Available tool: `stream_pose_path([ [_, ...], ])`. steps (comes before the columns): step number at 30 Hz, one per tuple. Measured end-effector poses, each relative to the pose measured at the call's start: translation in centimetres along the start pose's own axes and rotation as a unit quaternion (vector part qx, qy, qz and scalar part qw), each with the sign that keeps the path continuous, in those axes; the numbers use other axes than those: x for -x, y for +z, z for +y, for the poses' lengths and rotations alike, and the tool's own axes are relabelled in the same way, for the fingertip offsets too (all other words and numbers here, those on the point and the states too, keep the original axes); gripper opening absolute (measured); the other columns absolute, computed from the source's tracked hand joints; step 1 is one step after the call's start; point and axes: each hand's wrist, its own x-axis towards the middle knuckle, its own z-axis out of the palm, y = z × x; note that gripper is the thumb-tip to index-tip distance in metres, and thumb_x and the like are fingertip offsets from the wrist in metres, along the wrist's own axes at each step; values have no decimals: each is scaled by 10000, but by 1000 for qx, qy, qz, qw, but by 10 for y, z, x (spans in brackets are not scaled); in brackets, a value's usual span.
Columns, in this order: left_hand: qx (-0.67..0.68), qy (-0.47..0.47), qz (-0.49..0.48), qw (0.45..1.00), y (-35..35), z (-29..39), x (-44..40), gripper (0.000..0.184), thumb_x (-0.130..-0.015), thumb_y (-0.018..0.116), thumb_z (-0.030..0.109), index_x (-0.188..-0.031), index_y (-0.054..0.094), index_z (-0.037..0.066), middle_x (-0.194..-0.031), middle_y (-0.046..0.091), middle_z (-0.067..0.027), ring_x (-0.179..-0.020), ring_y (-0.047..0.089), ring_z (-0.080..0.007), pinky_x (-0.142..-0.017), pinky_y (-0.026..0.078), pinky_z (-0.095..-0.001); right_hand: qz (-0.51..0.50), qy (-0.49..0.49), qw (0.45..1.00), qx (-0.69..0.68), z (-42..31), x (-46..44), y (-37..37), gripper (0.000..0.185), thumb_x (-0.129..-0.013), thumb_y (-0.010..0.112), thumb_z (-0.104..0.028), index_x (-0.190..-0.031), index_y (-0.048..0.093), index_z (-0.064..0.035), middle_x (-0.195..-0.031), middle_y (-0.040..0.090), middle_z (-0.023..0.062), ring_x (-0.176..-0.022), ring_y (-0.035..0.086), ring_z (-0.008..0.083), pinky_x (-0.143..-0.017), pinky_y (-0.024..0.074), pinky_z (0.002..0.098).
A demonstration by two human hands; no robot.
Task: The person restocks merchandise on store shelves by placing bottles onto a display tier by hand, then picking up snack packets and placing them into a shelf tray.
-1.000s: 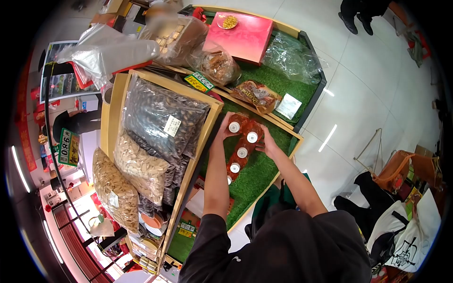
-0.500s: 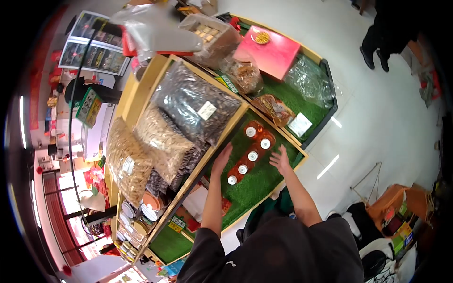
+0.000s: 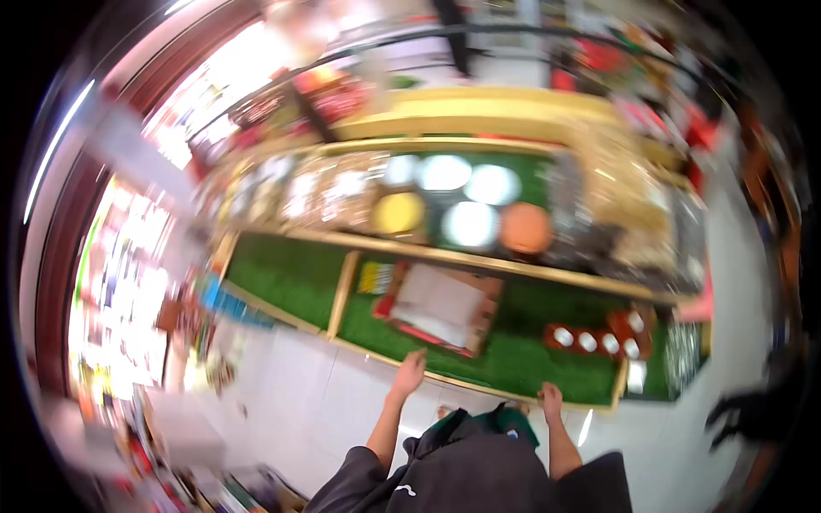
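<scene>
My left hand (image 3: 411,371) is at the front edge of the green-lined display shelf (image 3: 530,368), near an open cardboard box (image 3: 487,318) with a white sheet in it. Close to the shelf's right front edge is my right hand (image 3: 550,396). I see nothing held in either hand, but blur hides how the fingers are set. Several reddish-brown bottles (image 3: 587,342) with white caps stand together on the green mat, behind and right of my right hand. A small yellow-and-green sign (image 3: 375,278) is beside the box.
On the upper tier sit jars with white, yellow and orange lids (image 3: 526,228), and large clear bags of dried goods (image 3: 629,197). A wooden divider (image 3: 344,293) splits the lower shelf. Boxes and goods (image 3: 171,427) are at the lower left. A person in dark clothes (image 3: 757,410) is at the right.
My view has swung left along the stand, so the bottles now appear at the right. Both hands have drawn back from beside the bottles to the shelf's front edge.
</scene>
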Motion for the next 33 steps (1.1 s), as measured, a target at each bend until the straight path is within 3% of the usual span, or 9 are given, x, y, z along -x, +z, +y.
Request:
stream_pose_path([
  [3, -50, -110, 61, 991, -11, -154, 71, 395, -791, 431, 240, -1048, 574, -22, -1050, 551, -273, -1009, 519, -396, -885, 406, -409, -27, 111, 993, 28, 5, 5, 48, 143, -873, 498, -218, -851, 523, -79, -585, 518, 12, -382, 410, 103, -345, 308, 252],
  [5, -24, -263, -49, 963, -12, -242, 111, 387, -802, 451, 283, -1047, 597, 22, -1074, 552, -252, -1025, 510, -395, -917, 391, -405, 15, 161, 986, 29, 0, 14, 93, 165, -851, 517, -246, -893, 533, -88, -596, 516, 28, -415, 449, 108, -334, 320, 245],
  [8, 81, -385, 46, 918, -41, -277, 182, 415, -802, 462, 318, -1057, 600, 20, -1091, 566, -218, -1039, 515, -381, -926, 387, -390, -93, 165, 963, 192, -13, 36, 166, 221, -846, 489, -243, -998, 518, -86, -704, 567, 63, -471, 512, 145, -367, 385, 263],
  [12, 199, -435, 175, 861, -61, -311, 227, 445, -791, 465, 332, -1044, 598, -8, -1081, 570, -228, -1057, 524, -342, -892, 413, -377, -250, 171, 894, 330, -25, 39, 275, 247, -834, 495, -248, -992, 525, -61, -729, 582, 80, -498, 529, 151, -400, 416, 275],
  [14, 257, -444, 203, 834, -83, -327, 231, 438, -797, 473, 329, -1060, 593, 0, -1057, 590, -200, -1019, 544, -314, -863, 425, -363, -404, 181, 796, 413, -35, 37, 331, 287, -816, 519, -297, -1014, 532, -90, -767, 597, 67, -557, 544, 153, -473, 470, 311],
  [21, 427, -443, 277, 738, -209, -402, 201, 441, -821, 474, 330, -1193, 507, 94, -1031, 579, -70, -832, 556, -205, -632, 454, -334, -443, 149, 789, 398, -41, 56, 530, 234, -825, 508, -277, -954, 546, -86, -758, 594, 63, -562, 550, 147, -453, 449, 287],
  [26, 278, -494, 222, 793, -195, -561, 233, 374, -817, 466, 327, -1095, 539, 88, -993, 585, -59, -779, 554, -208, -627, 470, -364, -419, 169, 781, 431, -25, 55, 636, 231, -825, 501, -250, -960, 548, -68, -750, 594, 76, -507, 555, 171, -444, 462, 309],
  [30, 438, -622, 229, 608, -246, -527, 255, 378, -816, 468, 310, -1137, 489, 111, -1031, 562, -73, -848, 542, -240, -712, 456, -428, -405, 197, 749, 486, -16, 58, 711, 275, -807, 521, -247, -990, 560, -45, -773, 606, 94, -545, 580, 204, -464, 488, 355],
  [33, 469, -645, 250, 549, -231, -542, 276, 397, -807, 453, 315, -1120, 482, 74, -999, 565, -102, -803, 566, -265, -661, 456, -440, -447, 161, 735, 484, -30, 56, 773, 284, -792, 537, -239, -977, 550, -25, -759, 594, 125, -565, 584, 217, -444, 467, 338],
])
